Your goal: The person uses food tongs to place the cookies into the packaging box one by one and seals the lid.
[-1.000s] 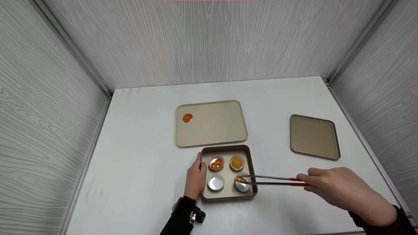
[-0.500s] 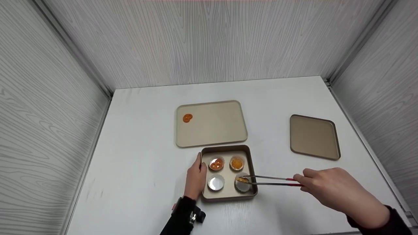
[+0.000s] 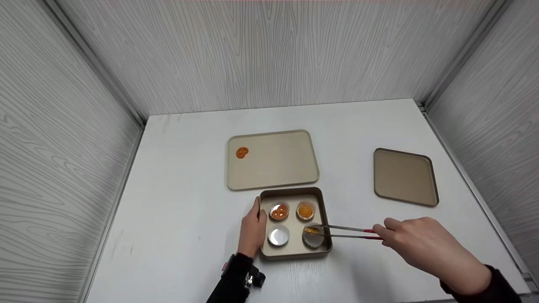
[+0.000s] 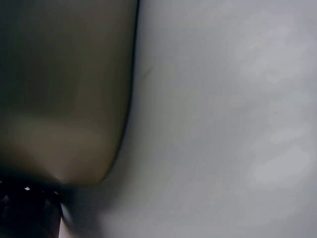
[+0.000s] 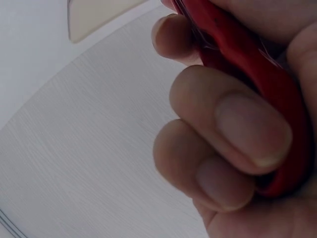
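while our right hand (image 3: 414, 246) curls round the red-handled metal tongs (image 3: 347, 232), the tongs run almost level from that hand leftward, their long axis lying across the table with the tips pointing toward our left. in the right wrist view the fingers (image 5: 223, 134) are wrapped over the red handle (image 5: 247, 74), clamped on it. at the tips sits a small golden-orange pastry piece (image 3: 311, 230), pinched between the two blades as far as we can tell — it is small and we cannot read its own long axis or which way it faces. it hangs just over the near-right white fluted paper cup (image 3: 313, 239) inside the square gold baking tin (image 3: 324, 210), so the cup lies directly beneath the tips, well to the left of the gripping fingers.

the near-left paper cup (image 3: 278, 236) shows only white, while the two far cups (image 3: 279, 211) hold orange pieces. our left hand (image 3: 252, 229) rests against the tin's left wall, fingers fairly straight along it — nearer to the tin than the right hand, though the tongs do the reaching. the left wrist view gives only a blur of tin edge and table.

beyond the tin lies a flat beige rectangular tray (image 3: 286, 168) with one orange pretzel-shaped piece (image 3: 241, 152) near its far-left corner; a darker gold square lid (image 3: 405, 176) sits well apart to the right.
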